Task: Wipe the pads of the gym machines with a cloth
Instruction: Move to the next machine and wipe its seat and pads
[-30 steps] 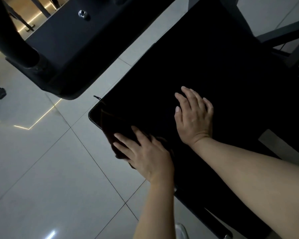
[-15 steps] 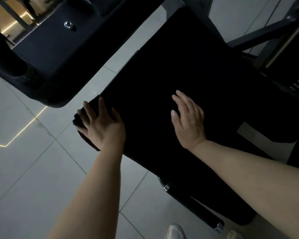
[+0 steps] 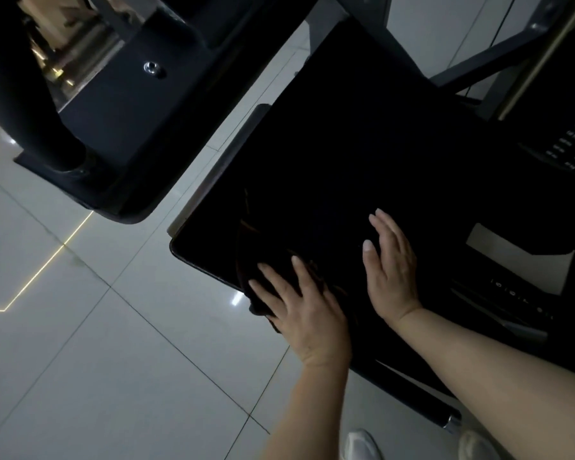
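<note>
A pale tiled floor (image 3: 80, 376) lies under two dark gym machines. The nearer machine's black pad (image 3: 362, 161) fills the middle of the view, tilted and hard to read in the dim light. A second dark machine frame (image 3: 120, 121) stands just beside it, up and to the left. A dark cloth (image 3: 263, 260) lies on the pad's near left corner, partly hanging over the edge. The left hand (image 3: 306, 320) presses flat on the cloth, fingers (image 3: 299, 270) spread and straight. The right hand (image 3: 390, 267) rests flat on the bare pad just beside it, fingers close together, bracing. White shoes (image 3: 359, 446) show at the bottom. The cloth sits so near the edge that a stroke outward could likely drag it off the pad onto the floor. In this darkness, patches of black pad could easily go unwiped.
</note>
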The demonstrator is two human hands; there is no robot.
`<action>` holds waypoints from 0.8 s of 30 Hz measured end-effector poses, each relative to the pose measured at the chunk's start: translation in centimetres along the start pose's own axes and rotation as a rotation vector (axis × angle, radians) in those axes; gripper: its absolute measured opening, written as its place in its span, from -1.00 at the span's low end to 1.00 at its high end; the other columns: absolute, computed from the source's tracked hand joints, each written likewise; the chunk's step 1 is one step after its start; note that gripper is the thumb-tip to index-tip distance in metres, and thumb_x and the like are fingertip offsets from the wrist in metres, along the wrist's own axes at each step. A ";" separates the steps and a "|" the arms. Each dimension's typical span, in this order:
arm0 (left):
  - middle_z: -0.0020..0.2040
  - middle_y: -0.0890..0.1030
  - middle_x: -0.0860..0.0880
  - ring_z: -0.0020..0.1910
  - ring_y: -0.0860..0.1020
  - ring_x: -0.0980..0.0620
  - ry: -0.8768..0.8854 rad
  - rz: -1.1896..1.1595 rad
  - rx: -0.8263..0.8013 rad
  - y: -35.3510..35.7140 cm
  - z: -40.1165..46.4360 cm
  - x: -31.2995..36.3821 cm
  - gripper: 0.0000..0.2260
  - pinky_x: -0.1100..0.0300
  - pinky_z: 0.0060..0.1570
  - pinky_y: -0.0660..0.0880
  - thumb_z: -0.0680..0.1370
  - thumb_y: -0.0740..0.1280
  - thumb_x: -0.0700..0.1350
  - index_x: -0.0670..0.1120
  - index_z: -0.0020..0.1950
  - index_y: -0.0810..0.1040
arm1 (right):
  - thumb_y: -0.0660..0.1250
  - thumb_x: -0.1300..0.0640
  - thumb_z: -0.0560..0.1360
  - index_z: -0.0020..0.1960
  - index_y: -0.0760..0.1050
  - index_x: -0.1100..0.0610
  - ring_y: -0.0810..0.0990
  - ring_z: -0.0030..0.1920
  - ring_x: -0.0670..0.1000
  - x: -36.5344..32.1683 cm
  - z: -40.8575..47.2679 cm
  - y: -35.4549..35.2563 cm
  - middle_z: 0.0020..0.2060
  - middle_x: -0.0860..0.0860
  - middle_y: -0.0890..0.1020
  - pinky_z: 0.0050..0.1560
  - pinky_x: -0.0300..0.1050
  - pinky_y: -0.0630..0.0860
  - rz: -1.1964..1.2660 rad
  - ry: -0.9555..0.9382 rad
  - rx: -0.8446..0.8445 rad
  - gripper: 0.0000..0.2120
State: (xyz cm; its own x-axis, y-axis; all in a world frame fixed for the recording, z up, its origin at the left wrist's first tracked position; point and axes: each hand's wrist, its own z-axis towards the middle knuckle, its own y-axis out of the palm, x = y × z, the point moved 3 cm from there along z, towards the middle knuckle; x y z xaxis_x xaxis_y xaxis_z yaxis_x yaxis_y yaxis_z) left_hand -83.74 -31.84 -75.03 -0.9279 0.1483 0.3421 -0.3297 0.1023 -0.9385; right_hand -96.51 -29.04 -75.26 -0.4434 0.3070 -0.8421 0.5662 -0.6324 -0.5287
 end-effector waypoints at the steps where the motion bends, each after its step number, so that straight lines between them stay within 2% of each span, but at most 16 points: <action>1: 0.48 0.20 -0.31 0.45 0.09 -0.38 0.042 0.039 -0.020 -0.3 0.6 -0.7 -0.52 -0.36 0.22 0.29 0.52 0.10 0.04 -0.08 0.42 0.35 | -0.08 -0.17 0.54 0.44 0.30 0.14 0.23 0.44 -0.03 0.0 -0.1 -0.1 0.46 0.01 0.28 0.40 -0.17 0.12 0.001 0.002 -0.005 -0.40; 3: 0.49 0.21 -0.28 0.46 0.10 -0.36 0.095 0.131 0.057 -1.8 3.0 -2.0 -0.51 -0.40 0.27 0.18 0.52 0.09 0.07 -0.04 0.43 0.36 | -0.07 -0.17 0.54 0.44 0.30 0.13 0.23 0.43 -0.06 0.0 -0.5 -0.3 0.46 -0.01 0.28 0.39 -0.19 0.11 -0.005 0.003 -0.023 -0.40; 5: 0.55 0.06 -0.23 0.51 -0.03 -0.28 0.077 0.232 0.058 -4.0 6.7 -2.6 -0.49 -0.34 0.37 -0.08 0.55 0.03 0.10 0.02 0.50 0.23 | -0.08 -0.17 0.53 0.44 0.30 0.12 0.21 0.42 -0.11 0.0 -0.7 -0.4 0.46 -0.02 0.28 0.37 -0.27 0.08 -0.015 -0.001 -0.033 -0.40; 7: 0.57 -0.07 -0.16 0.53 -0.13 -0.20 0.002 0.266 0.045 -5.9 10.0 -2.9 -0.48 -0.27 0.41 -0.22 0.57 -0.02 0.12 0.06 0.54 0.11 | -0.08 -0.18 0.53 0.45 0.29 0.11 0.20 0.42 -0.14 0.0 -0.9 -0.5 0.46 -0.03 0.27 0.36 -0.31 0.07 -0.007 0.014 -0.031 -0.39; 11: 0.56 0.05 -0.18 0.52 -0.02 -0.23 -0.068 0.172 0.117 -6.1 9.9 -2.7 -0.52 -0.24 0.42 -0.16 0.57 0.05 0.04 0.02 0.50 0.27 | -0.07 -0.18 0.55 0.46 0.26 0.08 0.19 0.41 -0.21 -0.5 -1.8 -1.0 0.46 -0.07 0.26 0.33 -0.47 0.04 0.050 0.034 0.002 -0.43; 14: 0.55 0.05 -0.24 0.52 -0.01 -0.27 -0.098 0.118 0.044 -4.3 6.3 -1.0 -0.50 -0.26 0.40 -0.15 0.54 0.12 0.03 -0.03 0.49 0.28 | -0.05 -0.15 0.58 0.44 0.23 0.01 0.21 0.42 -0.20 -1.6 -2.7 -1.2 0.45 -0.08 0.26 0.36 -0.42 0.10 0.074 -0.019 0.024 -0.51; 15: 0.54 0.04 -0.25 0.52 -0.03 -0.28 -0.060 0.122 0.011 -3.8 5.2 -0.3 -0.48 -0.26 0.39 -0.19 0.54 0.09 0.06 -0.04 0.49 0.26 | -0.05 -0.15 0.59 0.43 0.23 0.00 0.22 0.42 -0.19 -2.0 -3.1 -1.1 0.44 -0.08 0.27 0.38 -0.39 0.11 0.076 -0.043 0.033 -0.53; 17: 0.56 -0.07 -0.23 0.52 -0.14 -0.24 0.057 0.141 -0.034 -3.6 3.7 0.6 -0.41 -0.20 0.39 -0.35 0.53 -0.10 0.16 -0.01 0.53 0.15 | -0.06 -0.14 0.61 0.43 0.24 0.02 0.24 0.43 -0.17 -2.6 -3.7 -0.9 0.43 -0.09 0.28 0.40 -0.32 0.16 0.083 -0.076 0.046 -0.54; 19: 0.57 -0.17 -0.13 0.52 -0.26 -0.12 0.104 0.073 -0.112 -4.1 3.1 0.0 -0.34 -0.14 0.38 -0.43 0.47 -0.28 0.20 0.06 0.56 0.00 | -0.06 -0.11 0.63 0.43 0.26 0.01 0.27 0.43 -0.12 -3.5 -4.4 -0.4 0.43 -0.08 0.30 0.40 -0.21 0.23 0.113 -0.094 0.064 -0.56; 21: 0.58 -0.01 -0.03 0.54 -0.15 -0.01 0.096 -0.043 -0.105 -6.1 3.9 -1.0 -0.33 -0.16 0.39 -0.37 0.46 -0.31 0.21 0.09 0.56 -0.01 | -0.02 -0.01 0.63 0.40 0.30 0.05 0.32 0.41 -0.05 -4.9 -5.2 0.5 0.40 -0.02 0.36 0.39 -0.11 0.28 0.115 -0.152 0.082 -0.61; 24: 0.40 0.43 0.01 0.46 0.25 0.07 0.188 -0.082 0.011 -9.6 6.4 -2.1 -0.41 -0.09 0.42 -0.35 0.52 -0.18 0.16 0.04 0.51 0.21 | 0.08 0.13 0.59 0.42 0.28 0.14 0.26 0.46 0.02 -7.9 -6.5 4.1 0.42 0.05 0.34 0.44 -0.06 0.20 0.014 -0.343 -0.051 -0.59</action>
State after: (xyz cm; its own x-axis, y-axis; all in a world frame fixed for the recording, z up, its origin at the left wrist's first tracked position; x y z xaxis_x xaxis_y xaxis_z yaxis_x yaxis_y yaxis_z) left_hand -79.68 -39.40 -67.01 -0.8493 0.3213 0.4189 -0.4054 0.1111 -0.9073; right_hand -86.15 -29.43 -71.44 -0.6383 0.0359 -0.7690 0.6043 -0.5955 -0.5294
